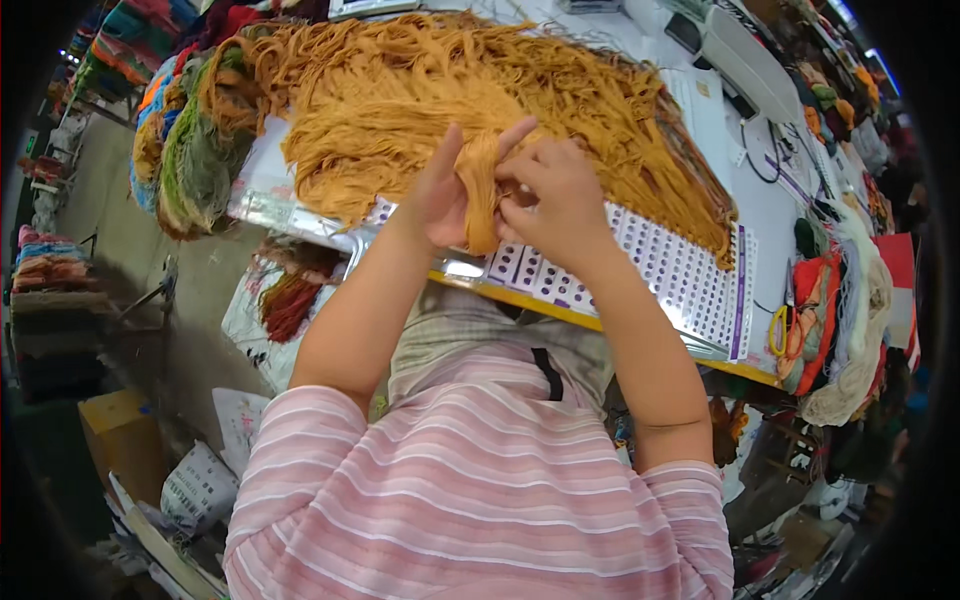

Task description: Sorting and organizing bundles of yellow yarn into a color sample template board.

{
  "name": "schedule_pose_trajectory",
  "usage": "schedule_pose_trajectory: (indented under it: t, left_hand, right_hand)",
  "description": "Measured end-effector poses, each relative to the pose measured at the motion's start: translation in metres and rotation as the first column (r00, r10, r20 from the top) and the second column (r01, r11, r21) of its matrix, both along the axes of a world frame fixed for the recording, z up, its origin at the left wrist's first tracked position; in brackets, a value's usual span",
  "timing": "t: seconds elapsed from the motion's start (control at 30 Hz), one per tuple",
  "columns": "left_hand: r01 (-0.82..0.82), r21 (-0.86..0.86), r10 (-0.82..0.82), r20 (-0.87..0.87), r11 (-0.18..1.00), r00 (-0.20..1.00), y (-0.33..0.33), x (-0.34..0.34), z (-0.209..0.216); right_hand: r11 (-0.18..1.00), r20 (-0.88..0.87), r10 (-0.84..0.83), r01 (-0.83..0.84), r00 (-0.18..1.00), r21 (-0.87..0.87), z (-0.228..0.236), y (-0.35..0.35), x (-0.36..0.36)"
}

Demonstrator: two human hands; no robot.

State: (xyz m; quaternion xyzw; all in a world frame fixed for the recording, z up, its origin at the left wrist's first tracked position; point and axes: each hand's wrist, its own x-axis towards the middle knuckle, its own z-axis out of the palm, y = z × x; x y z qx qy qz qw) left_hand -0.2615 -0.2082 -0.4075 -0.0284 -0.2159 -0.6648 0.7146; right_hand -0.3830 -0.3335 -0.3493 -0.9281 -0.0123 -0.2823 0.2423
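Note:
Over the front edge of the table, a hank of golden-orange yarn [480,195] hangs across my left hand [437,205]. The left thumb and a finger point up on either side of the hank, and the other fingers are mostly hidden behind it. My right hand [560,205] is curled against the hank's right side, its fingertips pinched together at the strands. Any single thread between those fingertips is too small to make out. Just beyond both hands spreads a large heap of the same yarn [400,90].
Under the heap lies a white sheet with rows of purple dots [670,265]. Multicoloured hanks [200,140] hang at the table's left end. Yellow-handled scissors [778,330] rest by red and white yarn [850,300] at the right. A cardboard box [122,440] stands at lower left.

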Motion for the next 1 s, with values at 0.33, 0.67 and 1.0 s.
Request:
schedule_pose_trajectory:
  t: [0.33, 0.67, 1.0]
  left_hand:
    - [-0.019, 0.232, -0.025, 0.184, 0.972, 0.983, 0.016, -0.003, 0.003]
    - [-0.16, 0.317, 0.06, 0.303, 0.935, 0.951, 0.006, -0.016, 0.024]
    - [-0.252, 0.483, 0.077, 0.354, 0.839, 0.932, 0.017, -0.009, 0.013]
  right_hand:
    - [0.98, 0.022, -0.137, 0.132, 0.99, 0.149, -0.016, 0.002, 0.009]
    - [0.915, -0.039, -0.364, 0.365, 0.93, 0.174, -0.027, -0.025, 0.012]
    - [0.937, -0.051, -0.297, 0.301, 0.954, 0.178, -0.024, -0.024, 0.012]
